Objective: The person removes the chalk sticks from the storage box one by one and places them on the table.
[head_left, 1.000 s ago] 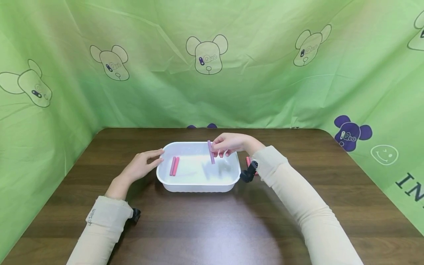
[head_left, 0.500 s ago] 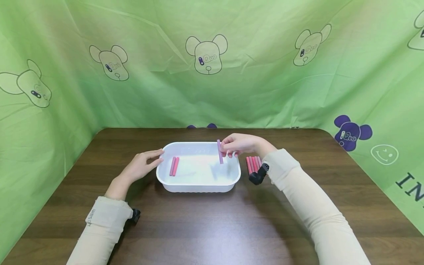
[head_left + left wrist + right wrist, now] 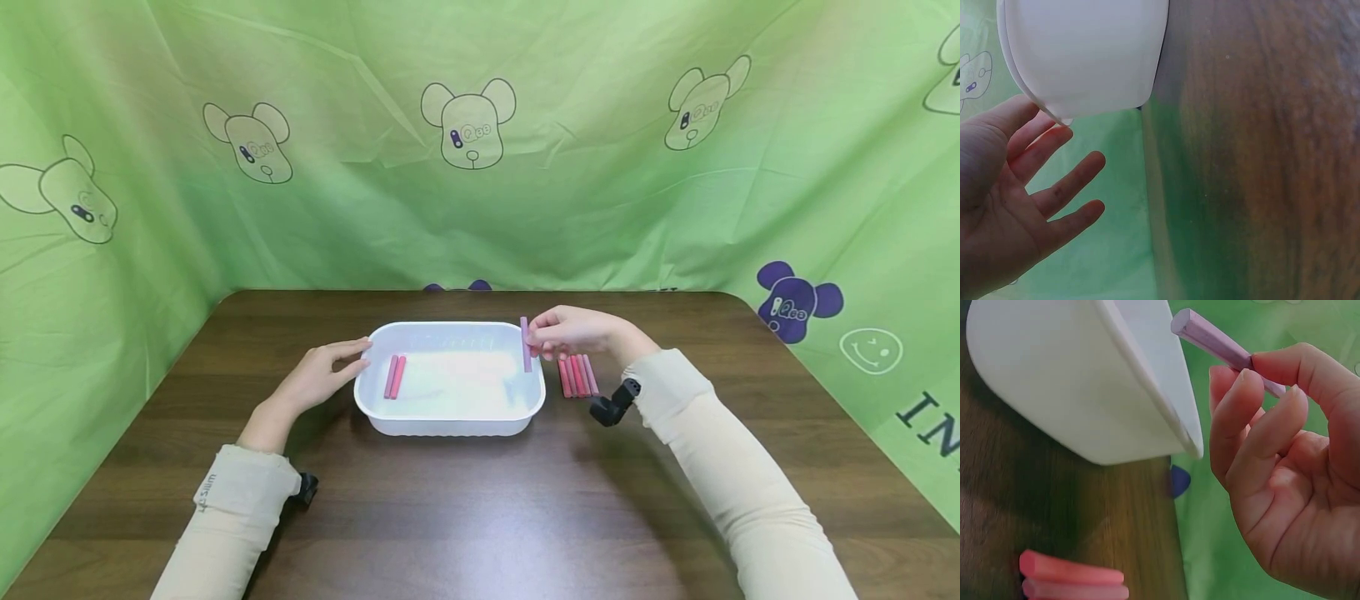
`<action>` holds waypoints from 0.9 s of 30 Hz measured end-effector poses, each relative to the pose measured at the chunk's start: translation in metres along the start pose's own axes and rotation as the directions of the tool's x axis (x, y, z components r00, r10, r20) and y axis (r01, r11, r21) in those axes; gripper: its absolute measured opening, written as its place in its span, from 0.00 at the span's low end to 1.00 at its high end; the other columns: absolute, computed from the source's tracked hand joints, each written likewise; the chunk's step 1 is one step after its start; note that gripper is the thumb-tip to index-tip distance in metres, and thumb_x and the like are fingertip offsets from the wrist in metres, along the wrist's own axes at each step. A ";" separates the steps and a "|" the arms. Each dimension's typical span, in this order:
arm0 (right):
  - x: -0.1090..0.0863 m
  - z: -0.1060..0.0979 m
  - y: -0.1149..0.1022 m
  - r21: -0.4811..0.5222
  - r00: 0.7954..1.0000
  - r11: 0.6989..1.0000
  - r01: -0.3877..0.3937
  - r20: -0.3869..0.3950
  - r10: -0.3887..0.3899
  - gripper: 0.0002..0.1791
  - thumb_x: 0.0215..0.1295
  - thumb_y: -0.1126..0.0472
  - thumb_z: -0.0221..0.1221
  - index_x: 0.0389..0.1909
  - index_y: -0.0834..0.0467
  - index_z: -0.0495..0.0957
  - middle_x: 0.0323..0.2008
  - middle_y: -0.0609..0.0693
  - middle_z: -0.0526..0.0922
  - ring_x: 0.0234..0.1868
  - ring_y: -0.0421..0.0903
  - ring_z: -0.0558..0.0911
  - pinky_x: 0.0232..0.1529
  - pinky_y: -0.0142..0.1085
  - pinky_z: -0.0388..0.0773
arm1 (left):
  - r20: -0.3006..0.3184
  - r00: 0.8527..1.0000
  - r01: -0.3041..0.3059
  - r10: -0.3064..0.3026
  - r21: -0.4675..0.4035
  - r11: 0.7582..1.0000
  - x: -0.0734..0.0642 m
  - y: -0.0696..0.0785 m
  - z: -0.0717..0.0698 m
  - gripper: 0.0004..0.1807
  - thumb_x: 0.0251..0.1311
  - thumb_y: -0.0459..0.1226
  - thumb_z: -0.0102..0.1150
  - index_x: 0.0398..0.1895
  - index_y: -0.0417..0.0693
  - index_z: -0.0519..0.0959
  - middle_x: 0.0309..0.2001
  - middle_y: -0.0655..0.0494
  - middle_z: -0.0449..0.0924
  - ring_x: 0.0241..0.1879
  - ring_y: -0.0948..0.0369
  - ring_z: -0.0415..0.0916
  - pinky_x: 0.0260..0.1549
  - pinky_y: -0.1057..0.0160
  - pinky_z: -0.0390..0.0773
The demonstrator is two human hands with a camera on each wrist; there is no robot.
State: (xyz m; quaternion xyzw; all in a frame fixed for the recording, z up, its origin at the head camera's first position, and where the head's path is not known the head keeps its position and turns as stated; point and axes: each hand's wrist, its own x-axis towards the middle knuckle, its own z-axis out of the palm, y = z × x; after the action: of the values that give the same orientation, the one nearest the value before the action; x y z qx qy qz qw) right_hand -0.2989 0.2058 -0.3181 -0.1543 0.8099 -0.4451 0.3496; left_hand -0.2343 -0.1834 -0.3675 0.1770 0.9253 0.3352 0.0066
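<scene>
My right hand (image 3: 573,332) pinches a slim, faceted purple stick (image 3: 1219,344) between thumb and fingertips. It holds the stick above the right rim of a white plastic tub (image 3: 450,427). My left hand (image 3: 318,375) touches the tub's left rim with thumb and fingertips; its other fingers (image 3: 1075,184) stretch out loosely below. Inside the tub, toward the left, a mauve stick (image 3: 391,377) and a pink stick (image 3: 399,377) lie side by side. Several pink and red sticks (image 3: 575,379) form a row on the table just right of the tub.
The brown wooden table (image 3: 450,517) carries the tub near its far edge. A green cloth with printed bear heads (image 3: 472,125) hangs behind and along both sides. A black wrist camera (image 3: 615,404) sits under my right sleeve.
My right hand has moved right with the purple stick, from over the tub's middle to its right rim. More of the table row now shows. My left hand stays put.
</scene>
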 end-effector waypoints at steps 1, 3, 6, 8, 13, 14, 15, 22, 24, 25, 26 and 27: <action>-0.001 -0.001 0.002 -0.009 1.000 1.000 0.000 -0.005 0.000 0.07 0.64 0.61 0.51 0.32 0.60 0.74 0.22 0.45 0.76 0.21 0.35 0.71 0.22 0.24 0.68 | 0.000 1.000 -0.001 0.001 0.000 1.000 0.000 0.000 0.000 0.24 0.64 0.39 0.53 0.62 0.40 0.69 0.64 0.42 0.68 0.66 0.45 0.63 0.63 0.44 0.65; -0.003 -0.004 0.006 -0.019 1.000 1.000 0.001 -0.013 -0.001 0.07 0.64 0.60 0.51 0.32 0.60 0.74 0.21 0.44 0.76 0.21 0.35 0.71 0.23 0.24 0.69 | 0.000 1.000 0.001 -0.001 -0.002 1.000 0.000 0.000 0.000 0.24 0.64 0.39 0.53 0.63 0.41 0.69 0.64 0.43 0.68 0.66 0.45 0.63 0.63 0.44 0.65; -0.006 -0.006 0.012 -0.019 1.000 1.000 0.007 -0.023 -0.008 0.06 0.64 0.60 0.52 0.32 0.59 0.73 0.20 0.44 0.75 0.20 0.35 0.70 0.23 0.25 0.69 | -0.002 1.000 -0.003 0.003 0.002 1.000 -0.001 0.001 -0.001 0.24 0.64 0.39 0.53 0.62 0.41 0.69 0.64 0.42 0.68 0.66 0.45 0.63 0.63 0.44 0.65; -0.009 -0.008 0.015 -0.017 1.000 1.000 0.012 -0.027 -0.013 0.06 0.64 0.60 0.52 0.31 0.58 0.73 0.20 0.43 0.75 0.20 0.35 0.70 0.23 0.25 0.68 | -0.003 1.000 -0.005 0.005 0.005 1.000 -0.001 0.002 -0.001 0.24 0.64 0.39 0.53 0.62 0.41 0.70 0.64 0.43 0.68 0.66 0.45 0.63 0.63 0.44 0.64; -0.017 -0.012 0.025 -0.014 0.999 1.000 0.019 -0.037 -0.019 0.07 0.65 0.59 0.52 0.33 0.58 0.73 0.21 0.43 0.75 0.20 0.34 0.70 0.24 0.25 0.69 | -0.004 1.000 -0.013 0.013 0.014 1.000 -0.001 0.001 0.000 0.24 0.65 0.40 0.53 0.62 0.40 0.69 0.64 0.42 0.68 0.66 0.45 0.63 0.63 0.44 0.64; -0.018 -0.014 0.028 -0.004 0.999 1.000 0.017 -0.040 -0.017 0.07 0.65 0.59 0.52 0.33 0.59 0.73 0.21 0.43 0.75 0.20 0.33 0.70 0.23 0.25 0.69 | -0.006 1.000 -0.018 0.018 0.015 1.000 -0.001 0.001 0.000 0.24 0.65 0.40 0.53 0.62 0.40 0.70 0.64 0.42 0.68 0.65 0.44 0.64 0.63 0.44 0.65; -0.020 -0.015 0.030 0.008 0.999 1.000 0.015 -0.041 -0.015 0.07 0.65 0.59 0.52 0.33 0.59 0.73 0.22 0.43 0.76 0.20 0.33 0.71 0.23 0.25 0.69 | -0.008 1.000 -0.022 0.022 0.013 1.000 -0.001 0.001 0.000 0.24 0.65 0.40 0.53 0.62 0.40 0.70 0.64 0.41 0.68 0.65 0.44 0.64 0.63 0.44 0.65; -0.032 -0.025 0.050 0.035 0.999 0.999 0.017 -0.047 -0.015 0.06 0.67 0.59 0.52 0.32 0.57 0.72 0.22 0.43 0.77 0.22 0.34 0.74 0.22 0.23 0.70 | -0.041 0.998 -0.056 0.056 0.001 0.998 -0.003 0.001 0.001 0.26 0.64 0.48 0.52 0.61 0.42 0.72 0.62 0.41 0.71 0.63 0.43 0.66 0.61 0.43 0.67; -0.035 -0.028 0.057 0.038 0.998 0.999 0.018 -0.053 -0.016 0.06 0.67 0.59 0.52 0.32 0.56 0.73 0.23 0.43 0.78 0.23 0.34 0.74 0.22 0.23 0.70 | -0.044 0.997 -0.062 0.062 0.002 0.998 -0.003 0.001 0.001 0.27 0.64 0.49 0.52 0.61 0.42 0.72 0.62 0.41 0.71 0.63 0.43 0.66 0.60 0.42 0.67; -0.036 -0.030 0.060 0.043 0.998 0.999 0.016 -0.055 -0.013 0.06 0.67 0.59 0.52 0.32 0.56 0.73 0.23 0.43 0.78 0.23 0.34 0.74 0.22 0.23 0.70 | -0.042 0.997 -0.059 0.059 0.000 0.998 -0.003 0.001 0.000 0.27 0.64 0.49 0.52 0.61 0.42 0.72 0.62 0.41 0.70 0.63 0.43 0.66 0.61 0.42 0.67; -0.038 -0.031 0.063 0.049 0.998 0.999 0.013 -0.057 -0.010 0.06 0.67 0.59 0.52 0.32 0.56 0.73 0.23 0.43 0.78 0.23 0.33 0.74 0.22 0.23 0.70 | -0.038 0.998 -0.051 0.051 -0.002 0.999 -0.003 0.001 0.000 0.27 0.64 0.48 0.52 0.61 0.42 0.72 0.62 0.42 0.70 0.64 0.44 0.66 0.61 0.43 0.66; -0.040 -0.032 0.066 0.056 0.998 0.998 0.009 -0.060 -0.005 0.06 0.67 0.59 0.52 0.32 0.56 0.73 0.24 0.43 0.78 0.23 0.33 0.74 0.22 0.22 0.70 | -0.035 0.998 -0.044 0.044 0.000 0.999 -0.002 0.001 0.000 0.26 0.64 0.47 0.52 0.61 0.42 0.71 0.62 0.42 0.70 0.64 0.44 0.65 0.61 0.43 0.66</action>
State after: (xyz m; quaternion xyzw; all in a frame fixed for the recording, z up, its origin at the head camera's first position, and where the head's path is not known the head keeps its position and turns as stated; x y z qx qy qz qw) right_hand -0.2892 0.2847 -0.3438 -0.1340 0.8066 -0.4732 0.3280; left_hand -0.2318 -0.1834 -0.3676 0.1915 0.9210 0.3388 -0.0169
